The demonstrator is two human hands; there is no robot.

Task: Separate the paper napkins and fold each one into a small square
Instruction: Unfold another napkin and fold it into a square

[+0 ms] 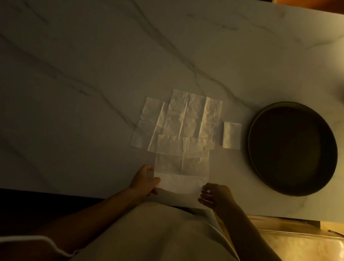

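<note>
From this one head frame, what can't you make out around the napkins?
- Spread napkins: they overlap, so the count is unclear.
- Nearest napkin: near corners are covered by the left hand and right hand.
- Dark round tray: dim light hides the inside.
- Objects at the frame's right edge: cut off, blurred.

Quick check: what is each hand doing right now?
Left hand: pinching the near-left edge of the napkin.
Right hand: fingers at the napkin's near-right corner; grip cannot be told.

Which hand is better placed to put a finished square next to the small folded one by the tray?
Probably the right hand: it is on the same side as the folded napkin and tray. The left hand would cross over.
</note>
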